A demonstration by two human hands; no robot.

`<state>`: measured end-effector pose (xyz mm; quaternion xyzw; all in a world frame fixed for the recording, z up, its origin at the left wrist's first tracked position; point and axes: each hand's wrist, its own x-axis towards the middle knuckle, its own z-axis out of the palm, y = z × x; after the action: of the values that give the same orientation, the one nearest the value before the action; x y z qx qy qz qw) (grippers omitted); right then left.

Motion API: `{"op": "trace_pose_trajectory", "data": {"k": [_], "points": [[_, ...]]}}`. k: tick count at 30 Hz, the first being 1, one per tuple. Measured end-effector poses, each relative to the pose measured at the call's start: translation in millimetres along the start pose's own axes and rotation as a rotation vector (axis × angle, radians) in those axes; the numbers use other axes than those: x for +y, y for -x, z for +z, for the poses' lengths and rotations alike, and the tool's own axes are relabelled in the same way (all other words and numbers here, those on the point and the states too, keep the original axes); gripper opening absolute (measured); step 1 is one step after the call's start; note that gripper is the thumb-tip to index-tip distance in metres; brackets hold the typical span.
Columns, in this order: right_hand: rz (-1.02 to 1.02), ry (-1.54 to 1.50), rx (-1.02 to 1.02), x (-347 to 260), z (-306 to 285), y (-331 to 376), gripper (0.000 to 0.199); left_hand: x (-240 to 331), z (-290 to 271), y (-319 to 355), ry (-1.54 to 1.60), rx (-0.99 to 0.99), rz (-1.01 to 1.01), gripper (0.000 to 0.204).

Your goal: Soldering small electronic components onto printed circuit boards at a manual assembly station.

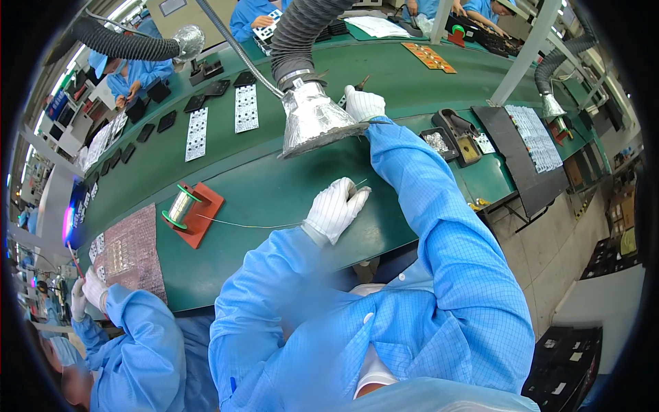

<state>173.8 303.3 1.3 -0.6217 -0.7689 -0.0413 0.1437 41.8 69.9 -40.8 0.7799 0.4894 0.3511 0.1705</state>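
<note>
My left hand (336, 208), in a white striped glove, is closed in a pinch above the green bench. Between its fingers runs a thin solder wire (257, 226), and a short end sticks out past the fingertips. The wire comes from a spool (182, 207) with green rims on a red stand (200, 216) to the left. Farther off, my right hand (364, 104), gloved too, is curled beside the foil-covered fume hood (307, 117). A small dark piece (362, 82) shows just beyond its fingers; the hood hides part of the grip, so its kind is unclear.
A ribbed hose (292, 41) carries the hood low over the bench. White boards (246, 108) and dark trays (195, 103) lie on the green belt. A parts bin (439, 141) stands right. At left, a co-worker's gloved hands (95, 288) are beside a pinkish sheet (130, 254).
</note>
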Motion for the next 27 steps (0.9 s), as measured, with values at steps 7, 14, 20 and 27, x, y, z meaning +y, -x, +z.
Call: {"op": "trace_pose_trajectory", "data": {"k": [7,14,20,27], "points": [[0.246,-0.077,0.162,12,-26,-3,0.039,-11,7,3,-0.019,0.026,0.081,0.029],[0.306,-1.043,0.427,68,-53,78,0.04,-24,6,3,-0.089,0.028,0.192,0.019],[-0.069,-1.46,0.307,70,-66,212,0.028,2,-21,-5,1.121,-0.197,-0.579,0.05],[-0.297,-1.754,0.077,23,-21,236,0.017,-6,-27,9,1.412,-0.319,-0.641,0.036]]}}
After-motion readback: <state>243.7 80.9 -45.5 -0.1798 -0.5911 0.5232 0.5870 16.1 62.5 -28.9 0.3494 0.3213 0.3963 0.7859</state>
